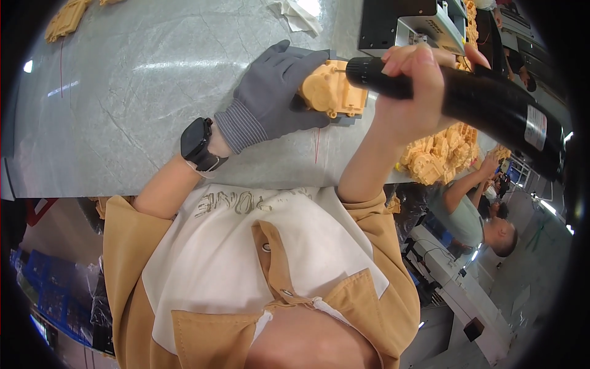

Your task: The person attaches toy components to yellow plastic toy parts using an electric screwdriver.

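Observation:
My left hand (273, 86), in a grey knit glove, is closed around the left side of a yellow-orange plastic housing (335, 93). The housing rests on a dark grey block (345, 121) on the table. In my bare right hand (418, 92) is a black electric screwdriver (482, 101), held almost level with its nose pointing left. A thin bit reaches from the nose to the upper part of the housing. Whether a screw sits at its tip is too small to tell.
Heaped orange plastic parts (442, 154) lie to the right, below a black and silver machine (424, 31). A crumpled white tissue (298, 17) and another orange part (64, 21) lie on the grey table (153, 111). A person (461, 215) works at the right.

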A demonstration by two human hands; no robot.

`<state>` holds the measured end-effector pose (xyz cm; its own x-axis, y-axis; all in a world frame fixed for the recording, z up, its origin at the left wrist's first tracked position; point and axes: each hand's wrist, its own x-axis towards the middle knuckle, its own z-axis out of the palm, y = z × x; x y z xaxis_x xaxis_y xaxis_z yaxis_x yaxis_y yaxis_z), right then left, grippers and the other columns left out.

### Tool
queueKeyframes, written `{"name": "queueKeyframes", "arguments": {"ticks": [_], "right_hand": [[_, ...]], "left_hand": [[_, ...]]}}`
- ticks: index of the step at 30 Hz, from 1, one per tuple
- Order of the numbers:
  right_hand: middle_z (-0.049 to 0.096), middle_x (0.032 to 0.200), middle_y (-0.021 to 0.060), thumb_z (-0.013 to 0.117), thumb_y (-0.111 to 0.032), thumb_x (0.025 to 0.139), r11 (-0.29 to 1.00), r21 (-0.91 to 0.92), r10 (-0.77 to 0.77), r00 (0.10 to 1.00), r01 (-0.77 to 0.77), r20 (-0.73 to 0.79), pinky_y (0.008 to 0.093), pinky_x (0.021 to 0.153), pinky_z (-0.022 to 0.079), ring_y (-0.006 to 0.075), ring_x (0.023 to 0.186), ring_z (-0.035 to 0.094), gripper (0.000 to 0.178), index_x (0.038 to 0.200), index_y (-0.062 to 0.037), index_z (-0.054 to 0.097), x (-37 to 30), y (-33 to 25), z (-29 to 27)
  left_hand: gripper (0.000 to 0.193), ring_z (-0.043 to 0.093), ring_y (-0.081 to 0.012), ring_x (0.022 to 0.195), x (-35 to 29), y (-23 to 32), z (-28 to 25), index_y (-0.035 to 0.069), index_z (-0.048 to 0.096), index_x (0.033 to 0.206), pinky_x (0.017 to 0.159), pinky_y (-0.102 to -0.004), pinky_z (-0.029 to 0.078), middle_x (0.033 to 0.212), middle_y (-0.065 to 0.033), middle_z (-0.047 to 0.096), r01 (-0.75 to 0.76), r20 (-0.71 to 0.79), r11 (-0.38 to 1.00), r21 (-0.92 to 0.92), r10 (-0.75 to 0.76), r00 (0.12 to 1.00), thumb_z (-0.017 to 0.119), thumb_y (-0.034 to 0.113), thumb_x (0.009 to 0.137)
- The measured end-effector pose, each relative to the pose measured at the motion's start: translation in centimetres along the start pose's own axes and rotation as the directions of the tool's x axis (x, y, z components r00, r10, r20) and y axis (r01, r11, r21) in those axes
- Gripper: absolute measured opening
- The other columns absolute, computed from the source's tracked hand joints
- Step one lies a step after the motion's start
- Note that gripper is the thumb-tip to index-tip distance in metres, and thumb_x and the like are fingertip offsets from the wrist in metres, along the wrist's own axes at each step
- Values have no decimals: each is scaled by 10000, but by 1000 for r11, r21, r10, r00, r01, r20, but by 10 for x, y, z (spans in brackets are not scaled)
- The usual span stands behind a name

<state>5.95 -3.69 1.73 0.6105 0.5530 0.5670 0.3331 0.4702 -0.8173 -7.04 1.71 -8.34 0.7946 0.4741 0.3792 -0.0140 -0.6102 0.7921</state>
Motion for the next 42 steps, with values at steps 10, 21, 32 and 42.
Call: {"name": "queueKeyframes", "arguments": {"ticks": [10, 21, 32, 42], "right_hand": [[556, 586, 103, 556, 39, 750, 997, 55, -47, 998, 49, -37, 319, 480, 487, 168, 409, 504, 642, 1275, -7, 189, 2, -7, 5], [410, 635, 43, 455, -66, 832, 930, 341, 152, 988, -139, -11, 357, 555, 422, 167, 515, 447, 448, 1273, -110, 392, -1, -24, -13], [415, 630, 60, 441, -64, 822, 904, 409, 162, 985, -126, -53, 386, 526, 448, 172, 476, 455, 521, 1324, -112, 313, -1, -25, -14], [406, 628, 49, 452, -73, 821, 912, 385, 183, 980, -141, -75, 382, 524, 442, 171, 485, 460, 508, 1310, -116, 322, 1, -23, -15]], "left_hand": [[784, 591, -281, 1033, 0, -2, 1, 64, 502, 1257, 1028, -469, 387, 1044, -122, 616, -24, -67, 998, 58, 28, 997, 791, 466, 648], [295, 568, -273, 1055, 4, -1, -9, 144, 680, 971, 1053, -476, 345, 978, -28, 633, -124, -213, 990, -72, 106, 971, 782, 190, 698], [233, 577, -264, 1029, 1, -3, -10, 162, 680, 916, 1064, -477, 336, 965, -20, 635, -123, -226, 991, -58, 107, 968, 760, 98, 706], [221, 572, -285, 1044, 2, -3, -10, 128, 692, 928, 1061, -479, 338, 991, -56, 649, -110, -197, 976, -189, 72, 978, 733, 75, 717]]}}
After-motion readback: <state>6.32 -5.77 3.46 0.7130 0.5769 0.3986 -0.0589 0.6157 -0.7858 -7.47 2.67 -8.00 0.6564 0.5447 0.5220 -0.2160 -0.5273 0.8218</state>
